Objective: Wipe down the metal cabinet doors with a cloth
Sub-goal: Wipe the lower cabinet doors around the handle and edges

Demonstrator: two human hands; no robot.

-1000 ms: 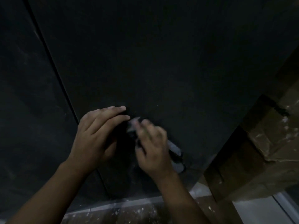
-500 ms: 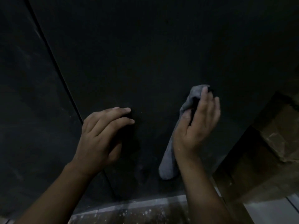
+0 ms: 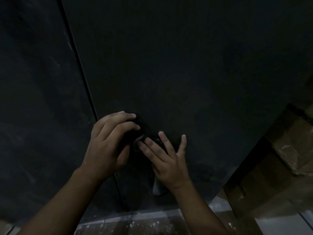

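A dark metal cabinet door [image 3: 177, 73] fills most of the view, with a second door [image 3: 37, 99] to its left across a thin vertical seam. My left hand [image 3: 108, 146] rests with curled fingers against the right door just beside the seam. My right hand [image 3: 167, 160] presses a grey cloth [image 3: 156, 189] flat against the same door with fingers spread. Only the cloth's lower end shows, below my right palm; the rest is hidden under that hand.
A brown cardboard box [image 3: 288, 153] stands close to the right of the cabinet. A speckled floor strip [image 3: 128, 223] runs below the doors. The scene is very dim.
My right hand with the cloth has swept from up on the right back down and left, beside my left hand. The left hand has stayed in place.
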